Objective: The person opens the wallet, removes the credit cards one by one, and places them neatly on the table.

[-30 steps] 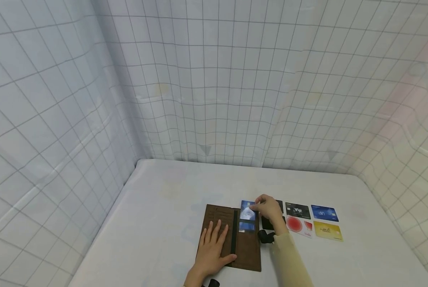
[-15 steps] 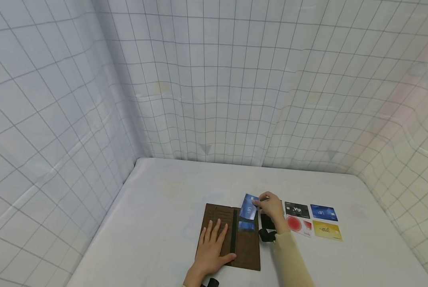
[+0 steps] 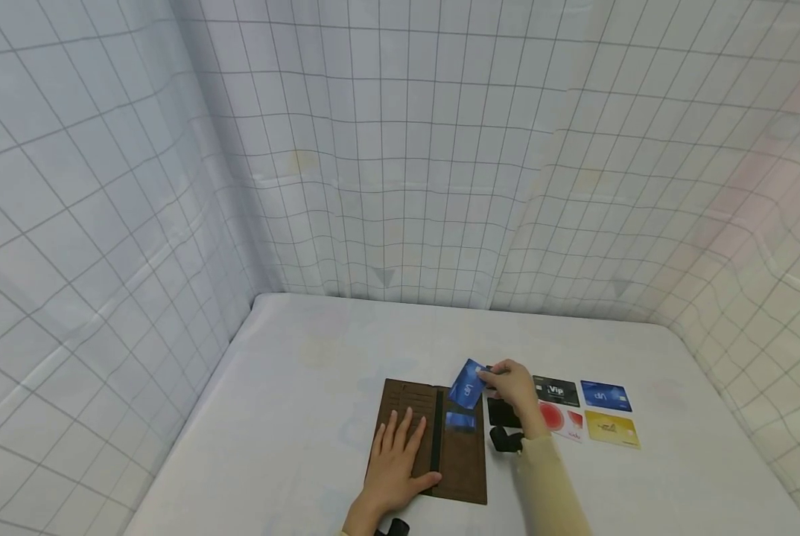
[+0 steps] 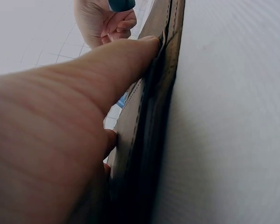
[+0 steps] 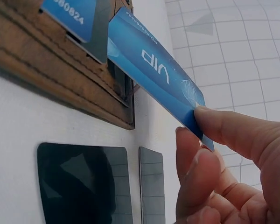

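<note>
An open brown wallet (image 3: 463, 469) lies on the white table. My left hand (image 3: 392, 473) rests on its left half, fingers spread, thumb (image 4: 135, 51) across the dark centre band. Between thumb and fingers my right hand (image 3: 517, 388) pinches a blue VIP card (image 3: 467, 384) by one corner. The card is tilted over the top of the wallet's right half; its far end (image 5: 119, 39) is close to the slots, and I cannot tell whether it touches them. A second blue card (image 3: 460, 421) sits in a slot just below.
Right of the wallet, cards lie in rows: black cards (image 3: 503, 413) partly under my right hand, a black Vip card (image 3: 557, 391), a blue card (image 3: 605, 396), a white-and-red card (image 3: 561, 420) and a yellow card (image 3: 612, 429). White gridded curtains (image 3: 400, 186) surround the table.
My right hand has drawn the blue VIP card up and rightward from lying aligned over the wallet's upper right half, turning it to a slant. My left hand has stayed in place.
</note>
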`<state>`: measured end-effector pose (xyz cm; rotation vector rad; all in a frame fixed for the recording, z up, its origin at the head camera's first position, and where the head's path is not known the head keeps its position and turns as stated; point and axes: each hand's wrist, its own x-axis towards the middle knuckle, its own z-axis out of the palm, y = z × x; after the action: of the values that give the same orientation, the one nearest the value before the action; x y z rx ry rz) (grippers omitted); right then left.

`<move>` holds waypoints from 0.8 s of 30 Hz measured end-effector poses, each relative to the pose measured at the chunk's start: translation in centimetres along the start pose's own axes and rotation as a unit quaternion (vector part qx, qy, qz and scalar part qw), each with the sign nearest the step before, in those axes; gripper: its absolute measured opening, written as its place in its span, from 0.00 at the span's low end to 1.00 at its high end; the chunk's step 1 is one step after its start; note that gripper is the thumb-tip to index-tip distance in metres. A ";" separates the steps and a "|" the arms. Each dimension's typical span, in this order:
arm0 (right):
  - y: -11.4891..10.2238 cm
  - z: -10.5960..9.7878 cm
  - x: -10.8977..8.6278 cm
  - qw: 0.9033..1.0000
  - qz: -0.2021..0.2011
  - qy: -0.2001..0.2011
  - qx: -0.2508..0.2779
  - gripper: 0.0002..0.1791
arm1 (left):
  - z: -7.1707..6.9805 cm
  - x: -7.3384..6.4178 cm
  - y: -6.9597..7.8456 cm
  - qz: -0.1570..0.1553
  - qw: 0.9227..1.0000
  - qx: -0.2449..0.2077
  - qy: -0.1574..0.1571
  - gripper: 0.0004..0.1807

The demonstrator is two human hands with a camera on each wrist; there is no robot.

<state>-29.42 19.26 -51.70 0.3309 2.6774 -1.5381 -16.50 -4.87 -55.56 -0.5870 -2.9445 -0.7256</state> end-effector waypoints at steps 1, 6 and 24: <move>0.0 -0.1 0.0 1.000 0.001 -0.002 0.002 0.17 | -0.1 0.0 0.0 0.000 1.000 0.000 0.000 0.48; 0.0 -0.2 -0.2 1.000 0.010 -0.011 0.027 0.16 | 0.0 0.0 0.0 0.008 1.000 -0.007 0.007 0.48; 0.5 -0.3 -0.4 0.999 0.011 -0.028 0.026 0.13 | -0.1 0.1 -0.1 0.000 1.000 -0.008 -0.002 0.48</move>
<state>-28.87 19.68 -51.96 0.3125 2.5882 -1.5882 -16.61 -4.92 -55.53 -0.5901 -2.9456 -0.7494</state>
